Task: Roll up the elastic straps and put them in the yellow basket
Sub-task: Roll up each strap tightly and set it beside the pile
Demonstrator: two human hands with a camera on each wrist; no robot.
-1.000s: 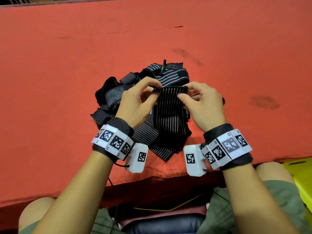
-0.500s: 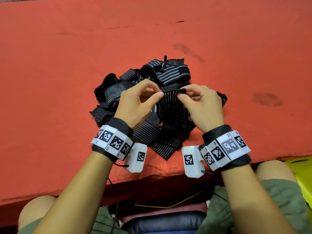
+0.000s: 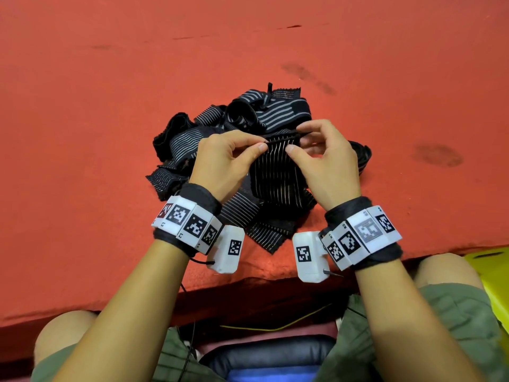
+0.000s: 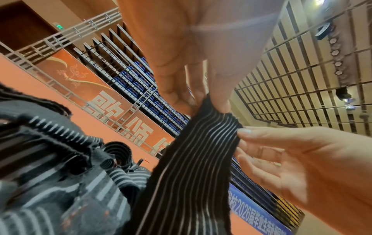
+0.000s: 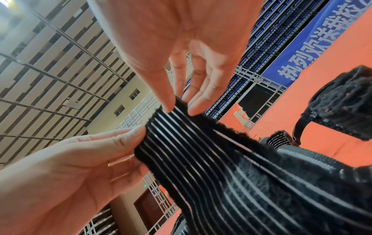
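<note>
- Left hand (image 3: 223, 164) and right hand (image 3: 325, 161), raised above the pile of straps (image 3: 248, 125), each pinch the striped strap (image 3: 275, 172) by its top edge
- Head view alone shows the yellow basket (image 3: 495, 282) beside the right knee, off the red mat (image 3: 110, 106)

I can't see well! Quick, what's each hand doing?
Left hand: pinching the striped strap's top edge.
Right hand: pinching the same edge.
</note>
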